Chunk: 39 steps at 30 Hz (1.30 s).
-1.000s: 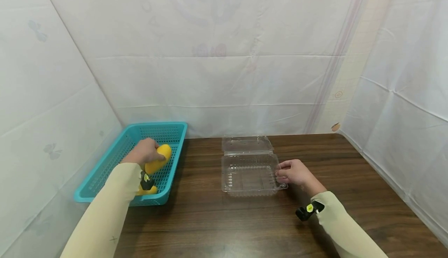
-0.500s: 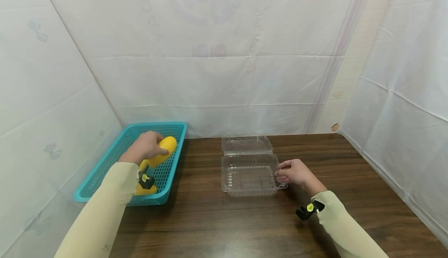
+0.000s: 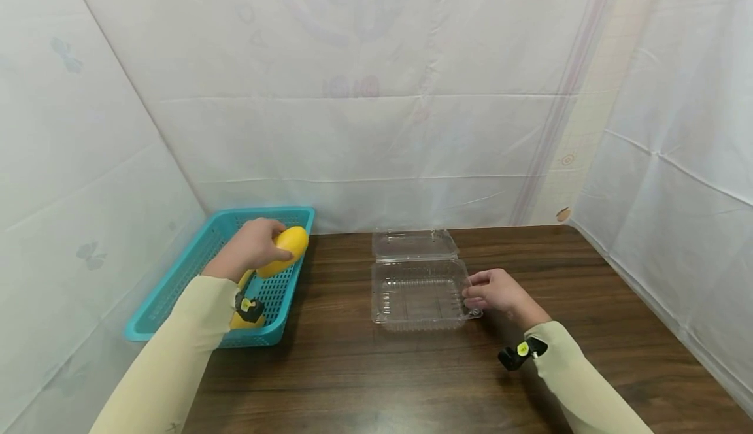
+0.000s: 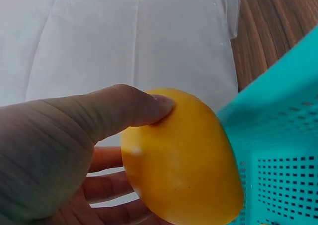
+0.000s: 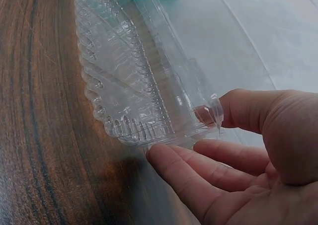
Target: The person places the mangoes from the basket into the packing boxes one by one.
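Observation:
My left hand [image 3: 247, 249] grips a smooth yellow mango [image 3: 294, 242] above the blue-green basket [image 3: 259, 338], over its right side. In the left wrist view the thumb presses on top of the mango [image 4: 186, 160] and the other fingers curl beneath it. A clear plastic clamshell container [image 3: 419, 298] stands on the table with its lid [image 3: 414, 244] folded back, away from me. My right hand [image 3: 497, 295] pinches the container's right wall near the front corner. In the right wrist view the thumb is at one side of the rim and the fingers [image 5: 181, 178] at the other.
More yellow fruit [image 3: 238, 322] lies in the near end of the basket, partly behind the left wrist camera [image 3: 251, 310]. White sheets [image 3: 376, 127] hang behind and at both sides of the brown wooden table [image 3: 365, 382].
My left hand has lifted the mango and shifted it toward the basket's right rim. The right hand and the container have stayed in place.

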Motion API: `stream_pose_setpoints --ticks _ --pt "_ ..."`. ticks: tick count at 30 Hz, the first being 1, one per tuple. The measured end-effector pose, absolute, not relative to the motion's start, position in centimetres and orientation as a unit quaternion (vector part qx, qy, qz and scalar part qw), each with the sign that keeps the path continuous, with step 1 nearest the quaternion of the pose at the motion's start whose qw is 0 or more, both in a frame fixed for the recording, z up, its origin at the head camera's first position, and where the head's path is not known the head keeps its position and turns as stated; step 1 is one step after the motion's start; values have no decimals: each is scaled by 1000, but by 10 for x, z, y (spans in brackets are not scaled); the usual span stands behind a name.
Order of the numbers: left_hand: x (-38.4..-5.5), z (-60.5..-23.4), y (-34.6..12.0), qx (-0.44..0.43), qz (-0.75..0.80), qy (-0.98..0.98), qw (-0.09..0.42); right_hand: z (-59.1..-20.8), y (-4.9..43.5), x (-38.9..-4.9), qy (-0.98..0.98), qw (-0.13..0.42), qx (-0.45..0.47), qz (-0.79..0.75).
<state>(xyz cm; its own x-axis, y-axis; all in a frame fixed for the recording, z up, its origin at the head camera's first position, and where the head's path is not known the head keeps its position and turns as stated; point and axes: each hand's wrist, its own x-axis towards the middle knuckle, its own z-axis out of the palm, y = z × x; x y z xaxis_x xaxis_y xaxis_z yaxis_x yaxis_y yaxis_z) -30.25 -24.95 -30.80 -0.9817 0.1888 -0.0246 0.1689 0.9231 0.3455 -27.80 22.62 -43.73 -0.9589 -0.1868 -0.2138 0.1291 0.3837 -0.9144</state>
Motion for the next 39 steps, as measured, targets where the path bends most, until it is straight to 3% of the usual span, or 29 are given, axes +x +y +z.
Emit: stream_pose_setpoints --ticks 39 --pt "-286 -304 -196 169 166 972 3 -435 227 -276 806 148 -30 -572"
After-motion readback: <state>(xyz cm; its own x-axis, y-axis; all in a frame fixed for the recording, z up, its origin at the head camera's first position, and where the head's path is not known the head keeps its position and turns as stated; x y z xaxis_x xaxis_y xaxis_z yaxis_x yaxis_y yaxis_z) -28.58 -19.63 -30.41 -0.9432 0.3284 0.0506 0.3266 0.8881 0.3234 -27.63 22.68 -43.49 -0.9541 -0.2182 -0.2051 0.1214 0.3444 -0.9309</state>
